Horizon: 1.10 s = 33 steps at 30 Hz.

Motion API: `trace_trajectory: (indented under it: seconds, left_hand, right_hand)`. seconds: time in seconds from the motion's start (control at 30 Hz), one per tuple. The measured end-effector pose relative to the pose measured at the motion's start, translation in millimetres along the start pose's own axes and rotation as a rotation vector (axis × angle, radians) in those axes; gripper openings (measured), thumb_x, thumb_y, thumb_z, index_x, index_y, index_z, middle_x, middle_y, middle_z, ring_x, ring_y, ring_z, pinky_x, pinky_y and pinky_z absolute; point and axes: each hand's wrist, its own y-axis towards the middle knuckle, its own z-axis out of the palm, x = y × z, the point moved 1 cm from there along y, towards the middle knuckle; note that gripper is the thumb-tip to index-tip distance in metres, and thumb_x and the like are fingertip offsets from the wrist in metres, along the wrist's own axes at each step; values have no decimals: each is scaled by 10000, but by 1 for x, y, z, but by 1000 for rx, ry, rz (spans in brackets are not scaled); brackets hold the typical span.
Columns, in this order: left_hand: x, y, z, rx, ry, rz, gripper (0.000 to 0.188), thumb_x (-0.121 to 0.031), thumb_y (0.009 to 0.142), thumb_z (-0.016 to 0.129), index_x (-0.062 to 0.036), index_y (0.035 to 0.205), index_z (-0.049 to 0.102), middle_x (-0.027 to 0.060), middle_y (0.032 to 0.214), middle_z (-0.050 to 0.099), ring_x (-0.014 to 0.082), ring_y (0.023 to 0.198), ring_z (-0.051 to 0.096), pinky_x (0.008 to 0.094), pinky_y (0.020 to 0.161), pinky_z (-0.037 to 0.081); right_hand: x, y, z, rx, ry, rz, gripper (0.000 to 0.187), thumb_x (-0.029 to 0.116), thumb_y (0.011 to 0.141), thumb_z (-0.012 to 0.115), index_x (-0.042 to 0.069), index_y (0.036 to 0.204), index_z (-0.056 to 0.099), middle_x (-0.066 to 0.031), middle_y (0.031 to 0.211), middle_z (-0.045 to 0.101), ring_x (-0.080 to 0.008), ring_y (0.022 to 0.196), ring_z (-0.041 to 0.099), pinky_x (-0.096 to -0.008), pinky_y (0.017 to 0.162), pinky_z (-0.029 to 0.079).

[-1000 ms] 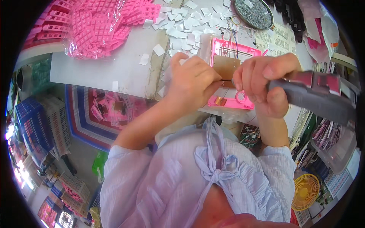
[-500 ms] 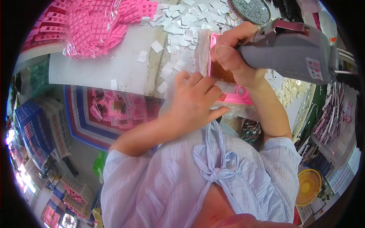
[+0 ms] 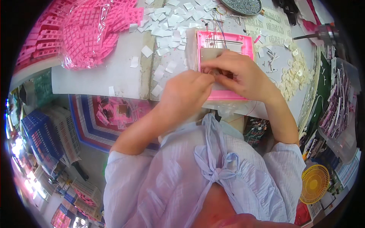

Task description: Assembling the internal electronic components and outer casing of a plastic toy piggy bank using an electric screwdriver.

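Note:
A pink rectangular plastic housing (image 3: 227, 95) lies on the table in front of me, with a flat greyish panel (image 3: 208, 54) inside it. Thin dark wires (image 3: 220, 32) run out past its far edge. Over the housing my left hand (image 3: 187, 89) is closed, its fingertips pinched together near the left side. My right hand (image 3: 245, 74) reaches in from the other side, thumb and fingers bent toward the left fingertips. Whatever small thing the two hands pinch is hidden by the fingers. The grey-black power screwdriver (image 3: 323, 35) hangs at the far right, apart from my hands.
Small white squares (image 3: 176, 19) are scattered left of the housing, beside a bag of pink parts (image 3: 89, 34). A round dish of screws (image 3: 243, 5) stands behind. Cream-coloured discs (image 3: 298, 72) lie to the right. A blue-rimmed basket (image 3: 78, 121) of pink pieces sits below the table.
My right hand has let go of the power screwdriver, which has swung off to the right. Both hands now meet over the housing, which sits straighter and more exposed.

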Motion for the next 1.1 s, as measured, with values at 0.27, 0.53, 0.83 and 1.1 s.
trace_trajectory:
  seconds: [0.27,0.53,0.83,1.1]
  left_hand:
    - [-1,11,11,-68,-82,-83,208,44,788,720,-33,969,651,82,809,660,203,658,630,317,615,516]
    - [-1,18,19,-107,-51,-148,292,61,779,676,-38,1053,649,81,890,671,201,713,620,333,678,504]
    - [5,18,2,-162,44,-188,287,-2,765,706,-78,1041,683,90,1088,648,244,994,599,396,888,429]
    - [4,15,4,-52,57,-215,150,-64,766,769,-92,904,719,72,1061,636,250,1015,593,389,888,419]
  right_hand:
    - [11,-6,-4,-80,-7,248,139,123,845,734,62,969,717,-100,822,661,-262,782,629,-378,696,503]
    - [12,-13,2,-222,149,346,126,116,832,738,42,930,710,-80,756,616,-198,690,581,-331,625,475]
    - [2,-19,3,-243,355,463,147,148,862,746,21,882,676,-38,759,617,-110,626,507,-277,573,416]
    - [1,-19,6,-272,422,456,131,125,855,733,14,880,668,-23,742,590,-87,630,492,-267,560,395]
